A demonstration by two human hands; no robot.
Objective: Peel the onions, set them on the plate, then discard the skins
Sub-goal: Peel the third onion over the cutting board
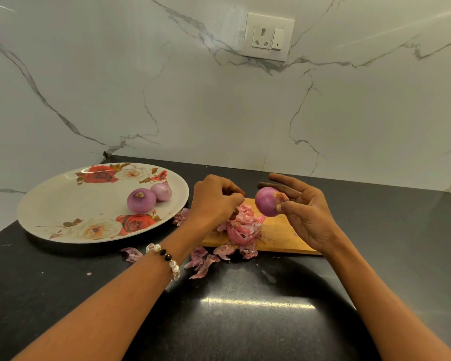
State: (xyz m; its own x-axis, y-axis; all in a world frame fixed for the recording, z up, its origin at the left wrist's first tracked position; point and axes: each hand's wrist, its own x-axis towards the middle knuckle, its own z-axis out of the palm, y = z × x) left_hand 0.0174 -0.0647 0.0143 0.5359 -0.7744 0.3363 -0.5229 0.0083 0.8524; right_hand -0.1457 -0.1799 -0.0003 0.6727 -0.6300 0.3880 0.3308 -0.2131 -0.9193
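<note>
My right hand (306,212) holds a peeled purple onion (267,201) between thumb and fingers, lifted above the wooden cutting board (284,238). My left hand (215,198) hovers just left of it over a pile of pink onion skins (241,227), with its fingers curled and fingertips drawn together. I see nothing clearly between them. Two peeled onions, a larger one (141,200) and a smaller one (161,191), lie on the right side of the floral plate (63,204).
More loose skins (206,259) lie scattered on the black counter (245,321) in front of the board and by the plate's edge (180,217). A marble wall with a socket (268,37) rises behind. A beaded bracelet (167,259) is on my left wrist.
</note>
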